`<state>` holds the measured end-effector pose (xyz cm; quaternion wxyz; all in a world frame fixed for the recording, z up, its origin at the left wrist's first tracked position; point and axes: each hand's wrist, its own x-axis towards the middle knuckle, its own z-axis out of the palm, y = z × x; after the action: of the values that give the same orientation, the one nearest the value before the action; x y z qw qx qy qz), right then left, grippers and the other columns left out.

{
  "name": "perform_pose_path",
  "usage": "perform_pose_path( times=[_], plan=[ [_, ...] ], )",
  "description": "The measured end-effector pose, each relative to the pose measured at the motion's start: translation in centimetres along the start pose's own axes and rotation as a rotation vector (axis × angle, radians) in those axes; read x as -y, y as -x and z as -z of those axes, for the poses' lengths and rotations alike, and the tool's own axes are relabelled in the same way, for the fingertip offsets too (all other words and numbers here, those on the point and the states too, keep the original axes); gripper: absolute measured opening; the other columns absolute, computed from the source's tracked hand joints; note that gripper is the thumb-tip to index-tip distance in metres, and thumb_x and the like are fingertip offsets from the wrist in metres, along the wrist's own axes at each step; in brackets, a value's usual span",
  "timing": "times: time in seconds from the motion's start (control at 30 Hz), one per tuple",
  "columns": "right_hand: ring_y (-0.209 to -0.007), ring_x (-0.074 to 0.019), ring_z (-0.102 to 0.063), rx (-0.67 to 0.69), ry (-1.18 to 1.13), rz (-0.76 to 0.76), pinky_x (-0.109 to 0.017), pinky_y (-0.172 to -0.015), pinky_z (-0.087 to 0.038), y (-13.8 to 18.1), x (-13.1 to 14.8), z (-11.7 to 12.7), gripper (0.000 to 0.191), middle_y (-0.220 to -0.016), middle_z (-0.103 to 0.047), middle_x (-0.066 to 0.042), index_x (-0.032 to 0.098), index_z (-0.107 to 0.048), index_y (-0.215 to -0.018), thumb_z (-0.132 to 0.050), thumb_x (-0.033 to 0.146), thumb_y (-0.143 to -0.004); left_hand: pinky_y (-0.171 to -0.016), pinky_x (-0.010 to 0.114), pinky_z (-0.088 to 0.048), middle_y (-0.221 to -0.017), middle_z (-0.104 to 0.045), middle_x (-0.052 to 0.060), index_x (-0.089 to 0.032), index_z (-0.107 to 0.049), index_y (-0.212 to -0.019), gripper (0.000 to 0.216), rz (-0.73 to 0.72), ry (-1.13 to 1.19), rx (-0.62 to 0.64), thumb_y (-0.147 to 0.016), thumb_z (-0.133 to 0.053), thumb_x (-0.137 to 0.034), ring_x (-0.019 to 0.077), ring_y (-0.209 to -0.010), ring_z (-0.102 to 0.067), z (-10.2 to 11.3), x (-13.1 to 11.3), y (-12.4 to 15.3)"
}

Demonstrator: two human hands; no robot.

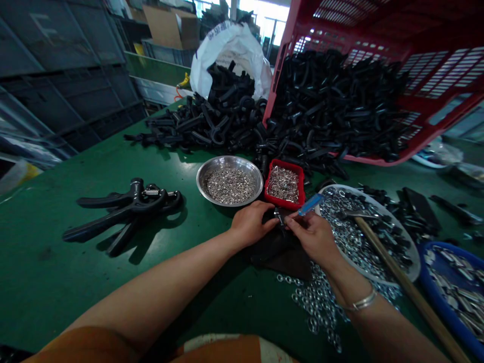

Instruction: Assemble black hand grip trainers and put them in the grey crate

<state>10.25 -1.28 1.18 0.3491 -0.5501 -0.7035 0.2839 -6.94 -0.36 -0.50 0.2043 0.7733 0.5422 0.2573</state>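
Observation:
My left hand (251,223) and my right hand (313,236) meet over a dark cloth pad (278,252) on the green table (75,282). Together they pinch a small black part with a metal piece (280,218) between the fingertips. My right hand also holds a blue-handled tool (310,203) that points up and to the right. Just beyond the hands stand a round steel bowl of small metal pieces (229,180) and a small red tray of metal pins (284,184).
Assembled black hand grippers (124,209) lie at the left. A heap of black plastic handles (302,111) spills from a tipped red crate (434,75) and a white bag (230,50). A white dish of washers (410,257), a wooden-handled hammer (397,277) and a blue bowl (442,307) sit at the right.

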Motion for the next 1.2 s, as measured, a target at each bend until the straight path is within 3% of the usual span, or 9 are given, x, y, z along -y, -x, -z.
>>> perform_pose_path(
  times=[0.07, 0.3, 0.43, 0.67, 0.73, 0.83, 0.97, 1.1, 1.2],
  plan=[
    [-0.062, -0.0165, -0.061, 0.014, -0.183, -0.112, -0.031, -0.059, -0.051, 0.0, 0.0, -0.3, 0.025, -0.069, -0.063, -0.003, 0.016, -0.059, -0.08, -0.061, 0.04, -0.072, -0.081, 0.028, -0.045, -0.112, -0.057, 0.003, -0.022, -0.053, -0.113, 0.039, 0.002, 0.001, 0.002, -0.08, -0.049, -0.042, 0.0181, -0.097, -0.055, 0.0, -0.1, 0.0],
    [-0.06, -0.0123, -0.061, -0.209, -0.741, -0.262, -0.026, -0.058, -0.052, 0.5, 1.0, -0.9, 0.029, -0.071, -0.062, -0.001, 0.017, -0.055, -0.076, -0.07, 0.038, -0.063, -0.081, 0.028, -0.045, -0.114, -0.057, 0.003, -0.023, -0.052, -0.115, 0.04, 0.009, -0.007, 0.018, -0.081, -0.047, -0.044, 0.018, -0.098, -0.055, 0.3, -0.1, 0.0],
    [-0.061, -0.0138, -0.061, -0.207, -0.454, -0.144, -0.028, -0.058, -0.052, -2.2, 0.3, 1.3, 0.03, -0.07, -0.063, -0.002, 0.015, -0.058, -0.079, -0.067, 0.04, -0.066, -0.078, 0.028, -0.046, -0.114, -0.057, 0.003, -0.024, -0.052, -0.115, 0.04, -0.002, -0.032, 0.021, -0.082, -0.045, -0.045, 0.0183, -0.096, -0.056, 0.2, -0.3, 0.2],
    [-0.066, -0.0156, -0.059, -0.078, 0.58, -0.057, -0.027, -0.059, -0.044, -9.5, -1.6, 2.3, 0.027, -0.072, -0.064, -0.006, 0.014, -0.062, -0.078, -0.053, 0.039, -0.075, -0.082, 0.031, -0.043, -0.113, -0.059, 0.002, -0.027, -0.054, -0.113, 0.033, -0.033, -0.242, -0.111, -0.086, -0.041, -0.04, 0.0194, -0.1, -0.054, 2.3, -0.8, -0.1],
    [-0.067, -0.0177, -0.059, -0.025, 0.646, -0.071, -0.028, -0.059, -0.043, -10.9, -1.6, 2.0, 0.021, -0.069, -0.064, -0.006, 0.016, -0.064, -0.069, -0.061, 0.036, -0.068, -0.079, 0.034, -0.044, -0.11, -0.06, 0.003, -0.029, -0.057, -0.108, 0.03, 0.099, -0.368, -0.125, -0.085, -0.042, -0.039, 0.0225, -0.099, -0.054, 3.9, 0.1, -1.0],
    [-0.065, -0.0218, -0.06, 0.072, 0.76, -0.084, -0.03, -0.057, -0.042, -12.0, -0.5, 1.5, 0.019, -0.062, -0.063, -0.008, 0.016, -0.064, -0.059, -0.07, 0.034, -0.056, -0.074, 0.04, -0.045, -0.105, -0.063, 0.006, -0.03, -0.062, -0.103, 0.033, 0.32, -0.478, 0.038, -0.075, -0.052, -0.045, 0.0291, -0.094, -0.057, 6.0, 1.9, -2.9],
    [-0.082, -0.0266, -0.06, 0.114, 0.841, 0.044, -0.035, -0.066, -0.043, -11.9, 2.6, -0.2, 0.023, -0.084, -0.066, -0.014, 0.016, -0.068, -0.08, -0.057, 0.035, -0.072, -0.074, 0.04, -0.046, -0.098, -0.065, 0.004, -0.033, -0.067, -0.088, 0.025, 0.402, -0.446, 0.213, -0.069, -0.057, -0.046, 0.0287, -0.091, -0.059, 6.8, 3.2, -4.5],
    [-0.094, -0.0221, -0.057, 0.297, 0.818, 0.256, -0.03, -0.075, -0.043, -11.9, 5.5, -3.7, 0.023, -0.1, -0.065, -0.006, 0.026, -0.067, -0.093, -0.056, 0.033, -0.074, -0.074, 0.036, -0.046, -0.095, -0.066, 0.004, -0.032, -0.066, -0.09, 0.023, 0.433, -0.401, 0.108, -0.074, -0.053, -0.041, 0.0256, -0.087, -0.06, 6.5, 3.3, -4.4],
    [-0.091, -0.0255, -0.059, 0.368, 0.846, 0.256, -0.032, -0.073, -0.045, -12.6, 6.5, -6.3, 0.026, -0.095, -0.066, -0.012, 0.019, -0.068, -0.089, -0.065, 0.028, -0.065, -0.073, 0.034, -0.046, -0.097, -0.066, 0.003, -0.033, -0.065, -0.093, 0.024, 0.426, -0.394, -0.002, -0.075, -0.051, -0.041, 0.0247, -0.087, -0.06, 6.4, 3.6, -3.9]
  ],
)
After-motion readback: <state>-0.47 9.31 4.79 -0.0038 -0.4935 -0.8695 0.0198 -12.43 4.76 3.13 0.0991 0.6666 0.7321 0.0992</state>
